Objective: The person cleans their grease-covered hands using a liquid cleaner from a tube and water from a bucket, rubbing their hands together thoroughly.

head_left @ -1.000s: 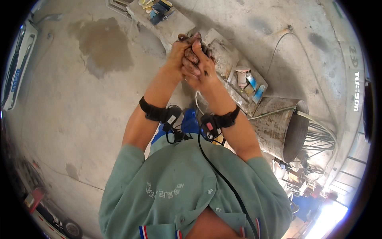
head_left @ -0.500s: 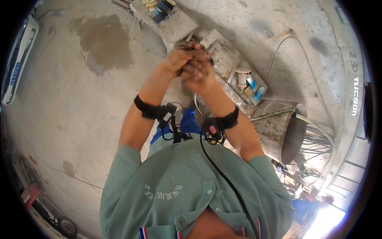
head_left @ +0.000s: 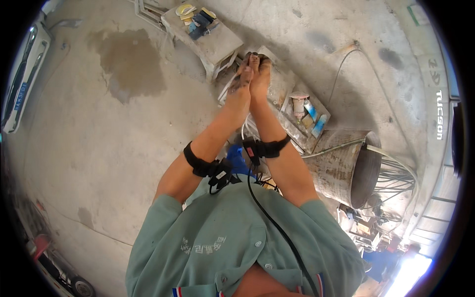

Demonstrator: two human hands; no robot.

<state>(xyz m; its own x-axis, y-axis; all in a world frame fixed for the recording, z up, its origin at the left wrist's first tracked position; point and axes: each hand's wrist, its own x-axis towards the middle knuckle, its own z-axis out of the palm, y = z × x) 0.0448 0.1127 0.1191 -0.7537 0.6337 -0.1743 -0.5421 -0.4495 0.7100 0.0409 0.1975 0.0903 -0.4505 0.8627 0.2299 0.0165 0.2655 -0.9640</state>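
My left hand [head_left: 240,88] and my right hand [head_left: 261,75] are pressed against each other, out in front of me. Dark grime covers the fingers of both. The fingers look mostly stretched out, and no object shows between the palms, though the inner faces are hidden. Beneath and just past the hands is a dirty worn workbench [head_left: 279,81]. On its near right part sit a rusty-topped cylinder [head_left: 299,105] and blue-and-white tubes [head_left: 319,125].
A small stained table [head_left: 217,47] bearing yellow discs [head_left: 186,10] and dark blocks [head_left: 202,24] stands beyond. A large rusty drum [head_left: 336,168] lies at right, with a pale hose [head_left: 341,147] over it. At far left is a vehicle's front [head_left: 25,79]. A damp patch [head_left: 129,62] marks the concrete floor.
My hands have gone from being clasped over each other to lying palm against palm with straighter fingers. The forearms have drawn closer together, the left one shifting right.
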